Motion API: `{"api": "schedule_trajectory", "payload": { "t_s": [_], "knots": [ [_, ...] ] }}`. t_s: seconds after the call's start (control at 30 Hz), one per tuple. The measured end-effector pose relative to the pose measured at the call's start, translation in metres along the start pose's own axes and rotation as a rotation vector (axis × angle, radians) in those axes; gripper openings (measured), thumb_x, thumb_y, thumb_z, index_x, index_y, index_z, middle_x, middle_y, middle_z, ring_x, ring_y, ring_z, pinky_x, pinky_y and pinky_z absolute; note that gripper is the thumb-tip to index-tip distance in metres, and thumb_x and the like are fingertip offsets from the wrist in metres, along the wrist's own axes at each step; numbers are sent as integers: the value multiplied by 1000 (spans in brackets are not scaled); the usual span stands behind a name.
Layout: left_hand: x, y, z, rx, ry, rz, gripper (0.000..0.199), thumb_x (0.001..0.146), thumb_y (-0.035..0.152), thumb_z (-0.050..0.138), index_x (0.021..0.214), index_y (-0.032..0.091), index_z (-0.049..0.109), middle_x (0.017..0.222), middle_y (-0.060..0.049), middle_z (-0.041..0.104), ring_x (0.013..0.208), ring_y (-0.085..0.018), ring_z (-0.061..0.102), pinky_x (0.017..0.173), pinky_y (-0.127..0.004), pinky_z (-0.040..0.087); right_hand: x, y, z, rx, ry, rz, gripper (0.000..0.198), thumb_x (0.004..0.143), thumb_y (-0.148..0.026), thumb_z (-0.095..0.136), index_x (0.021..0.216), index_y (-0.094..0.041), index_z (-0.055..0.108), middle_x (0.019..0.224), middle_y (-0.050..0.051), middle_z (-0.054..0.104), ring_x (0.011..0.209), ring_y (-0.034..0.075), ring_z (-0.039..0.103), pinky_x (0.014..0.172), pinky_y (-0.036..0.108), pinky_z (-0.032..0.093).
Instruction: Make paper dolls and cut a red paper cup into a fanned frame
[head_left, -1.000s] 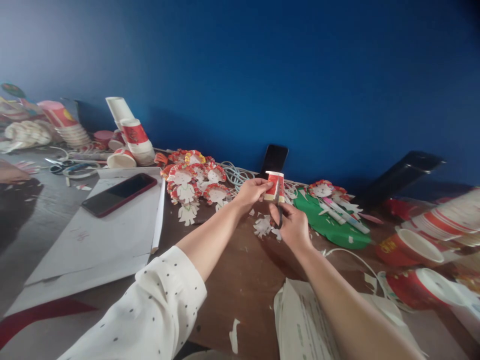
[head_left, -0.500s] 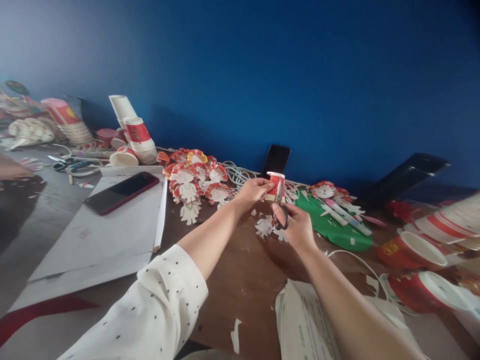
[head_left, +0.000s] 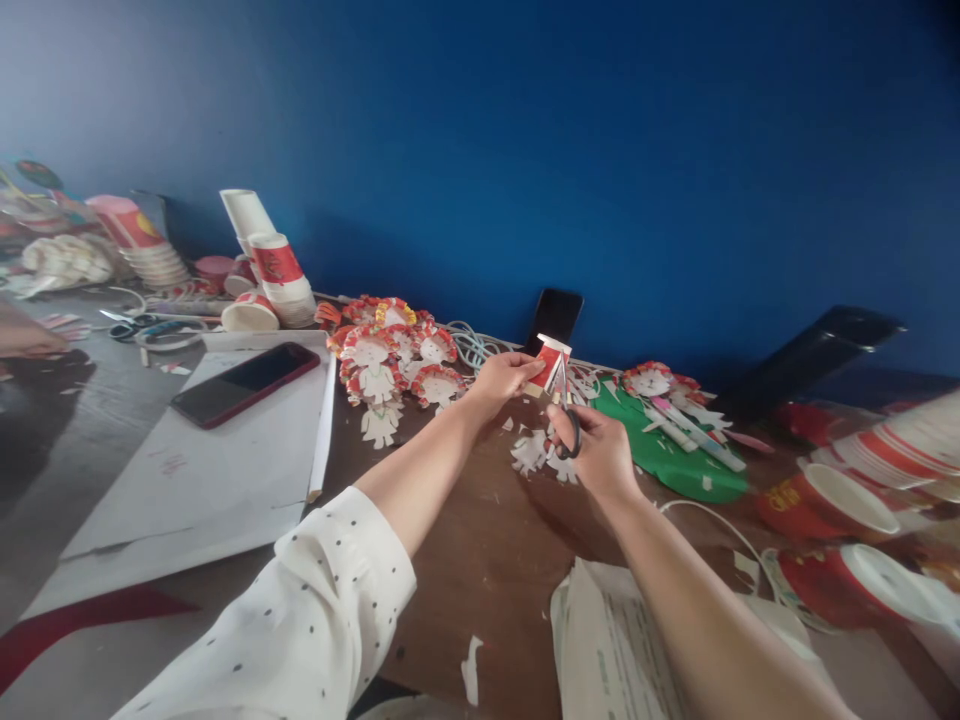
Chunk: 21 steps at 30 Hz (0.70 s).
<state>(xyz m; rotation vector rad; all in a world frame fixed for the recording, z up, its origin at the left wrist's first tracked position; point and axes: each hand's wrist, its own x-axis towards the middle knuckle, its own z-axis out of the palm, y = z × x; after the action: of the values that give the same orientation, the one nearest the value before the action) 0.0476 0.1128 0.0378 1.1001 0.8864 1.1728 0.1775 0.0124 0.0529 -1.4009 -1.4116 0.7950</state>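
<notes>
My left hand [head_left: 507, 377] pinches the left side of a red and white paper cup [head_left: 550, 362]. Closed around the dark handles of a pair of scissors [head_left: 571, 430], my right hand [head_left: 598, 445] holds their blades upward against the cup's wall. A slit seems to run down the cup where the blades lie. Beneath my hands, white paper cut-out figures [head_left: 531, 455] and small scraps lie on the brown table. To the left is a pile of cut-out figures with red frilled edges [head_left: 375, 350].
A dark phone [head_left: 556, 318] leans against the blue wall. Another phone [head_left: 246, 384] lies on white paper [head_left: 180, 465] at left. A green sheet [head_left: 694, 470] bears pens and cut-outs. Cups [head_left: 832, 500] crowd the right; stacked cups [head_left: 281, 275] stand back left. Another person's hand [head_left: 26, 335] shows far left.
The paper cup has tilted in my left hand, and the gap by the scissor blades looks wider. My right hand has shifted very slightly right. The other person's hand shows more clearly.
</notes>
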Motion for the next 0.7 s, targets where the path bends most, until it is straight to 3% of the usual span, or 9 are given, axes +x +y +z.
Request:
{"api": "schedule_trajectory", "payload": {
  "t_s": [0.17,0.3,0.47,0.7],
  "knots": [
    [1,2,-2,32,66,9,14,73,25,70,78,13,68,48,3,52,40,-4,37,43,-19,26,1,1,0,-1,2,13,41,73,-51,67,55,-17,56,46,-2,52,43,9,45,43,21,35],
    [0,3,-3,31,34,32,12,74,24,69,78,12,69,48,3,52,41,-4,38,44,-19,27,3,4,2,6,9,19,37,69,-52,70,65,-16,63,51,-1,55,47,10,47,45,22,36],
    [2,4,-3,-129,14,35,12,74,24,69,77,12,69,55,2,55,45,-4,42,46,-17,31,7,18,5,-31,-66,-5,33,71,-46,68,82,-15,68,62,1,61,55,12,53,51,23,40],
    [2,7,-3,-261,99,29,12,71,22,72,75,11,67,53,2,54,47,-4,47,49,-17,37,6,29,10,-158,-162,-87,27,75,-43,65,85,-18,68,71,3,66,63,15,57,59,25,44]
  ]
}}
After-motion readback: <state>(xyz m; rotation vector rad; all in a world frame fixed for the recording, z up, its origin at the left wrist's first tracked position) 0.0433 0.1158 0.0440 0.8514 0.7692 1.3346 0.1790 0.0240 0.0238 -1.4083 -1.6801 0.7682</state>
